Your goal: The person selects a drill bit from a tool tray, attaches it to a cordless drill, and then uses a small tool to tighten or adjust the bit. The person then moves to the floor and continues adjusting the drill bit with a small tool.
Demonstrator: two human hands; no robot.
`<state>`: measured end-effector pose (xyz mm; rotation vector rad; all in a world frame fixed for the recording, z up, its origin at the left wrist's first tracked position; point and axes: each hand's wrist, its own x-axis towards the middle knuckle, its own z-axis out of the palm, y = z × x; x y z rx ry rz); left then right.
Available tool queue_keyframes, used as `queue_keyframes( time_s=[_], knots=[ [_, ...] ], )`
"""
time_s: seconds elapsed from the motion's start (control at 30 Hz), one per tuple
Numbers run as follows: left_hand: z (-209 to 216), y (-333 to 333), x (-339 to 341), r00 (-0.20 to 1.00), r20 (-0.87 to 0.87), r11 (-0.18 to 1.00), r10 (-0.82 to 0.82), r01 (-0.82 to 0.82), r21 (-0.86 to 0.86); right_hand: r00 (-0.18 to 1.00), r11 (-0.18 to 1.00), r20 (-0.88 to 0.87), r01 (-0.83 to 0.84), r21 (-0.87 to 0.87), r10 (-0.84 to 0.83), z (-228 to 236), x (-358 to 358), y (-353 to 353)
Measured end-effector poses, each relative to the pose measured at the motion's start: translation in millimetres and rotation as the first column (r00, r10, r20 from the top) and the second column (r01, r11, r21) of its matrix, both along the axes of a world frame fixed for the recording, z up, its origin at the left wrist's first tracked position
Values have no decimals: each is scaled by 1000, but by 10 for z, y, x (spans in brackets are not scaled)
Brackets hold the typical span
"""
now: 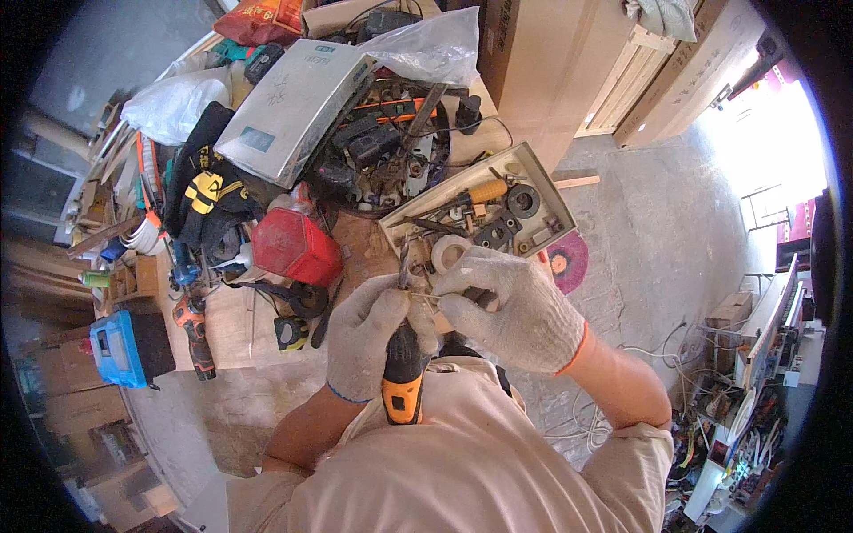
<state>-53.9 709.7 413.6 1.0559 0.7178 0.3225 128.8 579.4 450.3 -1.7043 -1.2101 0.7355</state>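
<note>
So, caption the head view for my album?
Gloved left hand holding a power drill, right hand beside it, before a cluttered workbench.

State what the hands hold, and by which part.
The left hand holds the drill around its front end, behind the bit. Whether the right hand pinches the thin piece cannot be told.

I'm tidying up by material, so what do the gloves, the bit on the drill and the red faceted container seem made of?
Gloves: probably knitted cotton or a blend, matte off-white; the fabric looks soft and textured.
Bit: likely steel, grey; its slender spiral shape suggests metal.
Red container: probably plastic, with a scuffed, dusty surface, though painted metal can't be excluded.
</note>
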Motion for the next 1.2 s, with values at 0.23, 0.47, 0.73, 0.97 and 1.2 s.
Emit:
queue_keyframes(
  time_s=[0.23,0.47,0.73,0.97,1.2],
  knots=[
    [80,-51,-15,997,-19,997,-78,78,13,997,999,71,-33,38,31,130,37,-19],
    [68,-94,-135,974,-158,824,-163,222,521,995,995,100,-34,99,24,78,13,-160],
    [-258,-204,-169,981,-126,819,-148,193,541,970,980,241,-49,195,1,-140,4,-240],
    [-309,-241,-224,983,-65,807,-173,179,562,938,966,347,-114,232,27,-129,2,-291],
    [-414,-147,-191,979,69,822,-190,120,557,991,980,127,-57,188,33,-188,-90,-314]
  ],
)
